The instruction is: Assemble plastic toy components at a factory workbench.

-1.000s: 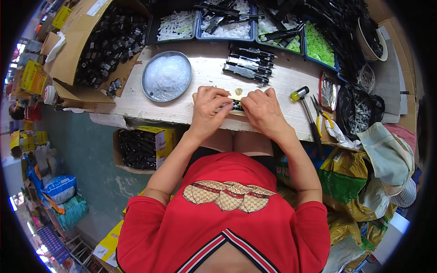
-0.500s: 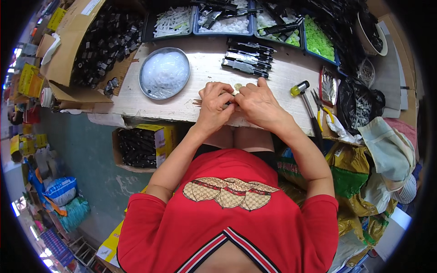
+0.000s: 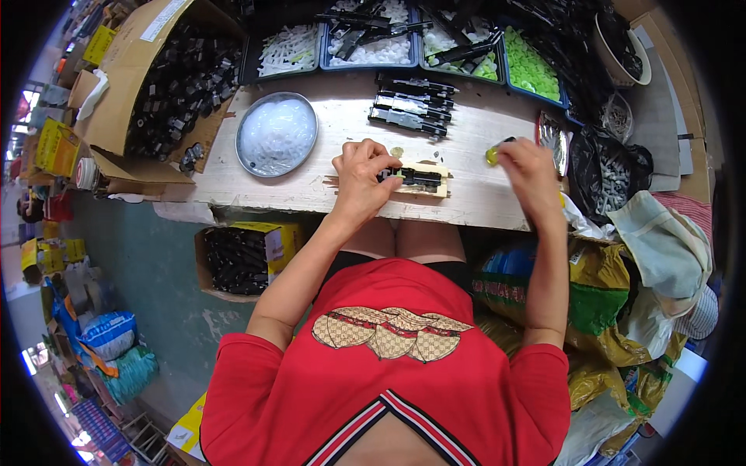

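Note:
On the bench before me, a cream rectangular fixture block holds a slim black plastic part. My left hand pinches the left end of this part between thumb and fingers. Farther right, my right hand is slightly blurred, its fingers curled round a hammer beside its yellow-and-black head. The hand and wrist hide the hammer's handle. Beyond the block lies a row of several black-and-silver assemblies.
A round metal bowl of translucent white pieces stands left of my hands. Trays of white and green parts line the back. A carton of black parts is at left; a black bag of screws lies right.
My right hand has left the black part and moved right to the hammer. The part and its cream block are now uncovered, while my left hand stays on the part's left end.

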Motion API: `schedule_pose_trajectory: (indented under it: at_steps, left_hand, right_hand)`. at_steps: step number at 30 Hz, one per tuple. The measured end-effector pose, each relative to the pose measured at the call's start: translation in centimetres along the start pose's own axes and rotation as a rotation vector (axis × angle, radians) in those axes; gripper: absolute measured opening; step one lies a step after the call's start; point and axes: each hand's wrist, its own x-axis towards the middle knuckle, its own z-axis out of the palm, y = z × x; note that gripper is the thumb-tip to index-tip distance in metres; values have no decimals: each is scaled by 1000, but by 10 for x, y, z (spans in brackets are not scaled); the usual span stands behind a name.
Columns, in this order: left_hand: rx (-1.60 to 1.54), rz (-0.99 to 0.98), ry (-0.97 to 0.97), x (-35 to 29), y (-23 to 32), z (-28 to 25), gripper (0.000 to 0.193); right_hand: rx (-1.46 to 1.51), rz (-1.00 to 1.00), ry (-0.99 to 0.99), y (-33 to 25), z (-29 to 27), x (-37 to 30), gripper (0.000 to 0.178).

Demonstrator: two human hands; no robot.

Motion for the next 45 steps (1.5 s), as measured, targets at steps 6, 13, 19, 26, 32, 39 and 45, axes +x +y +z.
schedule_pose_trajectory:
  at_steps: [6, 13, 19, 26, 32, 39, 45]
  left_hand:
    - [3, 104, -2, 0, -2, 1, 15]
    - [120, 300, -24, 9, -17, -12, 20]
    - [459, 31, 300, 145, -87, -90, 21]
    - [414, -240, -50, 206, -135, -96, 34]
    - [224, -195, -6, 205, -142, -111, 27]
    - [-302, -375, 119, 191, -133, -129, 15]
    - [-565, -406, 158, 169, -121, -145, 14]
  right_hand:
    - [-517, 559, 368, 107, -92, -63, 17]
    - [-746, 1021, -299, 175, -87, -99, 40]
    - [-644, 1120, -233, 158, -85, -82, 39]
    - [-673, 1168, -254, 147, -84, -81, 31]
    - [-598, 1098, -192, 163, -89, -93, 33]
    - [-512, 985, -12, 154, -88, -97, 32]
    - [-589, 1021, -229, 148, -86, -95, 31]
